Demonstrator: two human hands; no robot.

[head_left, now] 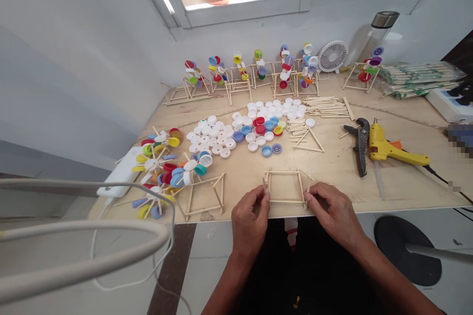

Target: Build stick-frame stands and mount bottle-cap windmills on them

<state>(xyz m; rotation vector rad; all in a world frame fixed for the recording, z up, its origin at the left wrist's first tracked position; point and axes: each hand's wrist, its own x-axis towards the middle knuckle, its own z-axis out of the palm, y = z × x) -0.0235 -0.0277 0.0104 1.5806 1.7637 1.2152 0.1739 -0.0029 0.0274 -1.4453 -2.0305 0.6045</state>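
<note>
Frame: stick frame (284, 172) dead ahead, btwn both hands, nearly equal reach
L hand (250, 219): fingers closed, pinching frame's L side
R hand (332, 209): fingers closed, pinching frame's R side

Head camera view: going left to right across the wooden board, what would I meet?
Bottle-cap wheels on sticks → white bottle caps → short wooden sticks → black pliers → yellow hot glue gun

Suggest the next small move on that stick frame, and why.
I'd probably keep the left hand steadying the rectangular stick frame while the right hand lets go and takes the yellow hot glue gun. Both hands now pinch the frame, and the gun lies nearby on the right. Whether the joints are glued can't be seen.
</note>
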